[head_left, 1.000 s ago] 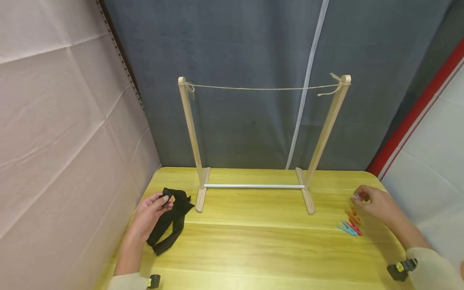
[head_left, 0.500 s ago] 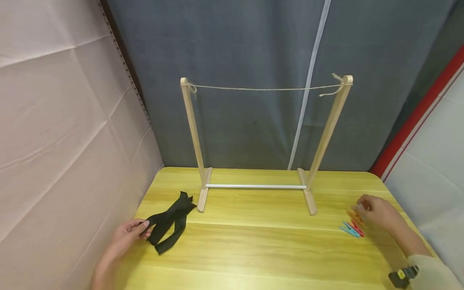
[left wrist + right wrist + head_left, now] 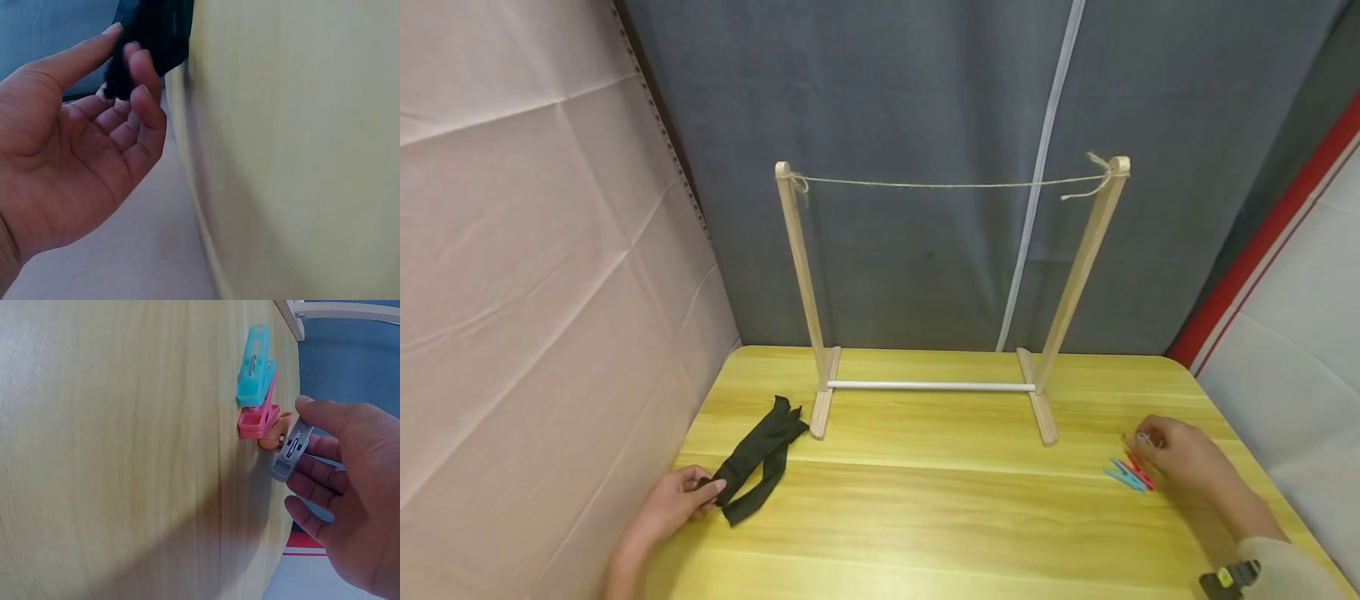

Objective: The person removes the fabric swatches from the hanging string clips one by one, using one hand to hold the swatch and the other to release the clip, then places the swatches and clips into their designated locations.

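At the table's left side my left hand (image 3: 672,504) pinches the near end of a black cloth (image 3: 758,443) between thumb and fingers. The cloth lies flattened on the wood, with a long strip split off at one side; what kind of item it is, I cannot tell. On the right, my right hand (image 3: 1183,454) holds a grey clothespin (image 3: 292,450) between thumb and fingertips, just over the table. Close beside it lie a light blue clothespin (image 3: 254,365), a pink-red one (image 3: 257,422) and an orange one (image 3: 273,435), partly hidden behind the grey one.
A wooden stand with two posts (image 3: 802,275) rises at the back of the table (image 3: 925,517). A thin string (image 3: 947,184) is tied between the post tops, and a white rod (image 3: 928,386) joins the feet. Grey curtain (image 3: 910,275) and pale side walls (image 3: 565,333) enclose the table.
My left hand let its first hold on the cloth's far part go, moved nearer and left, and now pinches the near end. The right hand came slightly nearer with the grey clothespin.
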